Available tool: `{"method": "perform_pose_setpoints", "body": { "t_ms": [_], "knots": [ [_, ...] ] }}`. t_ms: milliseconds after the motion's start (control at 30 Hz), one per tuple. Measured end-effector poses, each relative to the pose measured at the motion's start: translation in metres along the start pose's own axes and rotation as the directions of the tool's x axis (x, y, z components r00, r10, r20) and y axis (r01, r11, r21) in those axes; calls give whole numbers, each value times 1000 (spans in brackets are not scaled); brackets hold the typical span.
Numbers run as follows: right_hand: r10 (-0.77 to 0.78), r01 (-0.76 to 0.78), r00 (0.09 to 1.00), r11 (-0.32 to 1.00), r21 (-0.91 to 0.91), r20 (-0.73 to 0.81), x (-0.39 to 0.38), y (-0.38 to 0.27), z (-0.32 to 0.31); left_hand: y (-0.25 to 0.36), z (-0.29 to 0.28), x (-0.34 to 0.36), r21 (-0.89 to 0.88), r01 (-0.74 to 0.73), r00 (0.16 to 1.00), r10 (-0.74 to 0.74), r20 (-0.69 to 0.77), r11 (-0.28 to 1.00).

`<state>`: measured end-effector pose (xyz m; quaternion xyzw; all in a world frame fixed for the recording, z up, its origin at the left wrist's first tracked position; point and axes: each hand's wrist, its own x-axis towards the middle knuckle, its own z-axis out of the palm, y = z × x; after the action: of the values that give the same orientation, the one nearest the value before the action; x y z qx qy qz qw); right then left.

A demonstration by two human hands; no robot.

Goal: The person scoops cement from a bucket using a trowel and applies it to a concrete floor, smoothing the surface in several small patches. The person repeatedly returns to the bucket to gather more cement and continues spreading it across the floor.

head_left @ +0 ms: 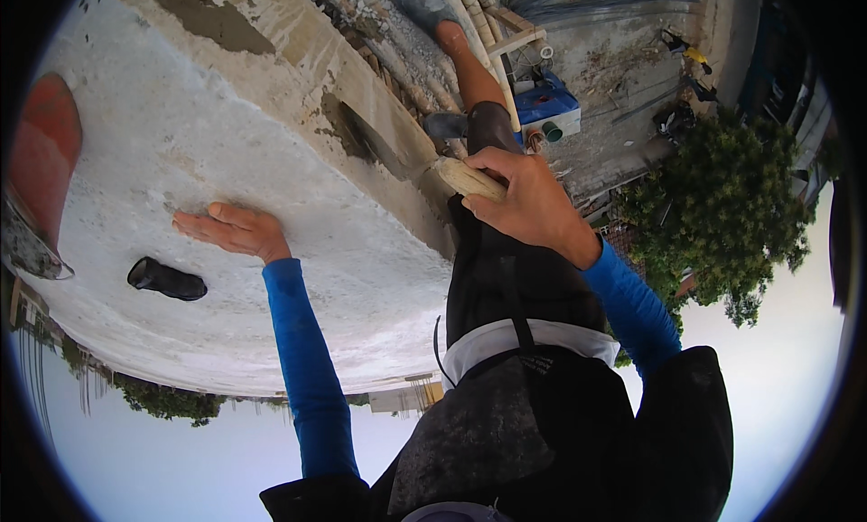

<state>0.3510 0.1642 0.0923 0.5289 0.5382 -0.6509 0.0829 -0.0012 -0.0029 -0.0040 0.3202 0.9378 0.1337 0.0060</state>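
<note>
My right hand (519, 197) grips the pale wooden handle (461, 177) of what looks like a trowel, its dark metal blade (375, 138) lying along the plastered edge (298, 79) of a white concrete slab (163, 88). My left hand (235, 229) rests on that slab, fingers stretched out, holding nothing. A black cylindrical item (165, 278) lies below the left hand, and a red bucket (41, 152) with a crusted rim stands at the far left.
Beyond the slab's edge are my leg (479, 79), poles (479, 12) and a wooden frame (515, 39). Lower down are a blue-and-white container (542, 107), a paved ground (623, 61) with a small yellow-and-black shape (695, 52), and a leafy tree (722, 206).
</note>
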Motion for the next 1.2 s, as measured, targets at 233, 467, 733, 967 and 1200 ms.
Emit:
{"method": "perform_pose_setpoints", "body": {
  "t_ms": [233,467,733,967,1200],
  "knots": [
    [-55,29,991,978,-207,-122,-49,-37,59,1,0,0,-4,18,1000,-18,-6,1000],
    [-138,121,979,985,-124,-149,-77,-42,42,-4,2,1,6,-34,999,34,-20,999],
    [-67,73,985,997,27,-161,-13,8,5,-4,2,0,16,10,1000,-10,-5,1000],
    [-175,160,974,981,-109,-143,-14,-2,31,-3,0,0,26,-26,1000,26,2,999],
    [-94,74,987,985,-153,-128,-78,-48,59,-1,0,1,-2,-20,1000,20,-6,1000]
  ]
}}
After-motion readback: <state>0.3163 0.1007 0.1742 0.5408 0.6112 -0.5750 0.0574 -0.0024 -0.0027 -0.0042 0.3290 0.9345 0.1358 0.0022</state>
